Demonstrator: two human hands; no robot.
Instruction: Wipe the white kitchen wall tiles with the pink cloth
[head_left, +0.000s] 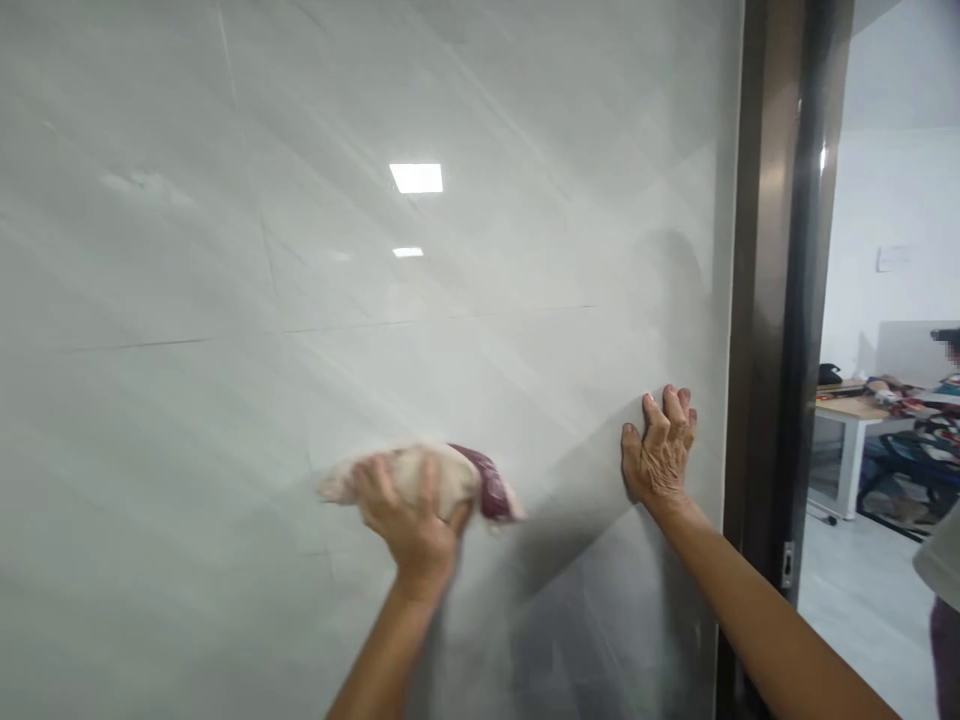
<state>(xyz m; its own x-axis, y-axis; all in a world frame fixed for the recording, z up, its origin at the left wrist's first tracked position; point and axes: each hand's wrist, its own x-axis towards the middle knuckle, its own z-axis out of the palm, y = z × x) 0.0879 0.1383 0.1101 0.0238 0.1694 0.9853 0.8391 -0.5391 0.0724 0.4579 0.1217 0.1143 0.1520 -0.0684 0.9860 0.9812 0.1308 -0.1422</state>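
Observation:
My left hand presses a bunched cloth, cream with a maroon part, against the glossy grey wall. The hand and the cloth are slightly blurred, and the fingers lie over the cloth. To the right, my right hand rests on the same wall beside the door frame. Its fingers are apart and a little bent, with the tips touching the wall, and it holds nothing.
A dark metal door frame borders the wall on the right. Through the doorway stand a table with several items on it and part of a person at the right edge. Ceiling lights reflect in the wall.

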